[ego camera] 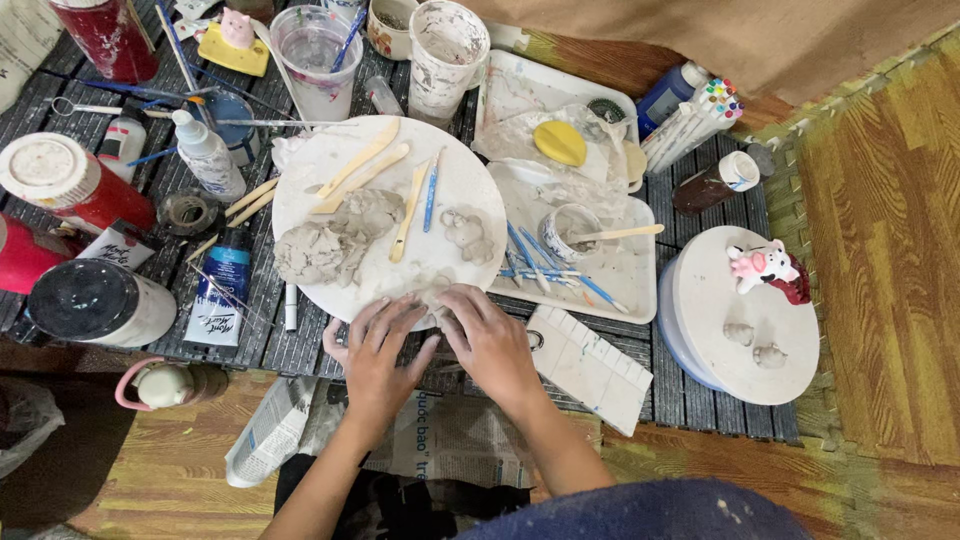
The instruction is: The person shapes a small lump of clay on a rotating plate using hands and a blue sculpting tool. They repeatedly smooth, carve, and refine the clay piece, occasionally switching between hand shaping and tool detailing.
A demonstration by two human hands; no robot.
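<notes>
If on clay [428, 287], hands [378, 352] below tools [402, 214]

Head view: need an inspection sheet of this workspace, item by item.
Surface: dark slatted table, crowded, paint-stained; newspaper at its near edge.
Job's things: round white board carrying grey clay lump, small clay figure, wooden modelling tools.
Clutter: paint bottles, cups, white trays, second round board with pink-and-white figurine, marker bundle.
Hands: left hand and right hand pressed together at the board's near rim; grip hidden.
Cables: nothing seen.
Surroundings: wood-pattern floor mats, brown cloth.
</notes>
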